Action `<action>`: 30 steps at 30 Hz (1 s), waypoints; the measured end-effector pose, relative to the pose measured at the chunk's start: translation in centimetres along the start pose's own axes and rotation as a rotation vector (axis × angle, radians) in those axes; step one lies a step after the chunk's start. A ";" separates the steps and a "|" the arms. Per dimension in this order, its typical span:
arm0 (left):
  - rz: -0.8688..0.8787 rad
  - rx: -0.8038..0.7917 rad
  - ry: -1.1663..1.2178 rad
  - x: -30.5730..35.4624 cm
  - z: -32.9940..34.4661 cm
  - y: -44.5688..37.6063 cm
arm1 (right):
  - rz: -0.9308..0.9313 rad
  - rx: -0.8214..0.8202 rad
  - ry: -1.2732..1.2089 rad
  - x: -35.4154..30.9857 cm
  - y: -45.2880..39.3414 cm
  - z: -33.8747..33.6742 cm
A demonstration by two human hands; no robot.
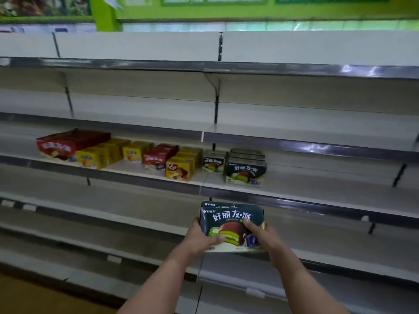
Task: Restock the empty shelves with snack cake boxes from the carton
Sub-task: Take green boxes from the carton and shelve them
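Spanning the view, the shelves (294,196) stood mostly bare; 1 tier carried a row of red, yellow and dark green boxes (149,155), fronts outward, likely for display. Below that tier, 2 dark green snack cake boxes (231,223) were held stacked, presumably bound beside the matching stack (246,171). Left hand (201,236) and right hand (260,234) each gripped 1 end, fingers curled. Carton not in view.

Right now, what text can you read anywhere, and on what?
"好丽友·派": front of the dark green box held by left hand and right hand.
"10": same box, lower right, partly covered.
"好丽友·派": dark green shelf box.
"Q": yellow box.
Red boxes, green wall signs: blurred, unreadable.
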State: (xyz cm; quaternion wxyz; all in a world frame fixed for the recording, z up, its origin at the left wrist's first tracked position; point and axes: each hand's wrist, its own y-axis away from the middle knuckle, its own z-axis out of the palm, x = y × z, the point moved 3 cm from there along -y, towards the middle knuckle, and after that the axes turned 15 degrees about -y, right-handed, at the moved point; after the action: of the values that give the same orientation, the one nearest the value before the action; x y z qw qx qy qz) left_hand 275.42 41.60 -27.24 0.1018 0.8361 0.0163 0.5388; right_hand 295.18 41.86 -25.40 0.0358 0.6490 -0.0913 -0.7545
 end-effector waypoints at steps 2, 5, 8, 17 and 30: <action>0.005 0.020 0.000 0.8 0.8 -2.0 | -0.011 0.010 0.014 -0.8 -1.5 -1.2; 0.032 0.095 -0.053 1.7 2.0 -4.6 | 0.003 -0.009 0.013 -1.9 -3.1 -2.6; 0.063 0.151 -0.076 2.8 2.6 -7.1 | -0.008 -0.038 0.065 -3.2 -4.8 -3.5; 0.151 0.312 -0.360 6.4 1.4 -14.8 | -0.133 0.105 0.175 -5.4 -12.4 -3.6; 0.186 0.386 -0.478 7.7 -0.1 -24.6 | -0.228 0.268 0.424 -7.2 -20.9 -2.7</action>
State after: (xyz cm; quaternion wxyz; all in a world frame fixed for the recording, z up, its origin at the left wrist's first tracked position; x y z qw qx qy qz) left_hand 280.60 66.78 -24.92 -0.1075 0.9407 0.0174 0.3213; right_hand 300.31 63.32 -22.61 -0.1172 0.7974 -0.1072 -0.5822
